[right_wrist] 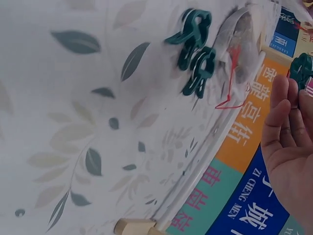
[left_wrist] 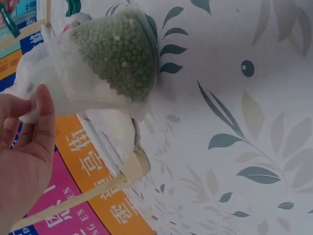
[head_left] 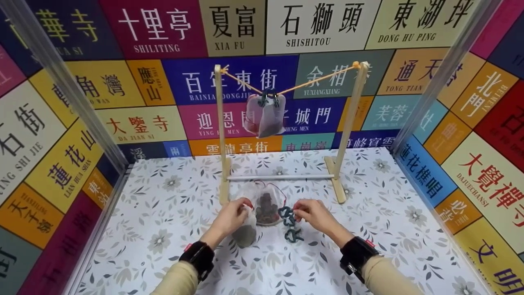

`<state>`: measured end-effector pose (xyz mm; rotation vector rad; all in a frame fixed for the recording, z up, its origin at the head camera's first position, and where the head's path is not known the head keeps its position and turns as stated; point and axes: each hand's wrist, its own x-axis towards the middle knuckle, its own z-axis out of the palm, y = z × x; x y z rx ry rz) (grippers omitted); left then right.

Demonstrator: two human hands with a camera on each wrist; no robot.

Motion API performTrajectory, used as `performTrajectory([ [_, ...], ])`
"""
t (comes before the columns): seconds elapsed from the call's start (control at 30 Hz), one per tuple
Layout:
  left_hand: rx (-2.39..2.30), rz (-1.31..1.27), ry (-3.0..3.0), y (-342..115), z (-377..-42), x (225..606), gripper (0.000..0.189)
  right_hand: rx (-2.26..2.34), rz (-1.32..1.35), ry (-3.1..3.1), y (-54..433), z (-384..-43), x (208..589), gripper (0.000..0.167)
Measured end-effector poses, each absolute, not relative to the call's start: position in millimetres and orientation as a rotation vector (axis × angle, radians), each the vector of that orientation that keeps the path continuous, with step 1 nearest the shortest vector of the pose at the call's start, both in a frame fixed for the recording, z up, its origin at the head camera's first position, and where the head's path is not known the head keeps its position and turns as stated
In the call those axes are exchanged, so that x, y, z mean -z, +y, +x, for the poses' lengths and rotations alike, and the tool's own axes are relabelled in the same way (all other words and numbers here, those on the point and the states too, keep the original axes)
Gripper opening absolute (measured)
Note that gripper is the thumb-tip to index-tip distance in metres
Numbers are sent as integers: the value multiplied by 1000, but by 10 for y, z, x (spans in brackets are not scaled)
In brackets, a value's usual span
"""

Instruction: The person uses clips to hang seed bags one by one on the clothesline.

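Observation:
My left hand (head_left: 229, 217) pinches the top of a white mesh bag (head_left: 245, 234). In the left wrist view, green beans (left_wrist: 122, 56) fill the bag's lower part. My right hand (head_left: 317, 215) pinches a dark green plastic clip (right_wrist: 301, 71), partly hidden by the fingers. Two more green clips (right_wrist: 199, 72) lie on the patterned cloth near that hand. Between my hands, a second mesh bag (head_left: 268, 207) with a red drawstring and dark contents rests on the cloth.
Behind my hands stands a wooden frame (head_left: 221, 123) with a white crossbar (head_left: 282, 177). An orange cord (head_left: 319, 79) sags between its posts, and clips hold mesh bags (head_left: 272, 119) at its middle. Sign-printed walls (head_left: 241, 80) enclose the table.

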<state>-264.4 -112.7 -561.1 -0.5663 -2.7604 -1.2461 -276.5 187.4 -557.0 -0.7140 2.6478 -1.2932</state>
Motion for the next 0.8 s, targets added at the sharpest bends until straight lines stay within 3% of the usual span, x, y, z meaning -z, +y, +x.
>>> performTrajectory([
  [0.5,1212,-823,-2809,-759,-2554,5668,34,1524,-597,2438,1631,-2740,5500,15],
  [0.8,1254,-730,-2776,-743,-2568,5701,42,1438,-702,2423,1645,-2737,5535,25],
])
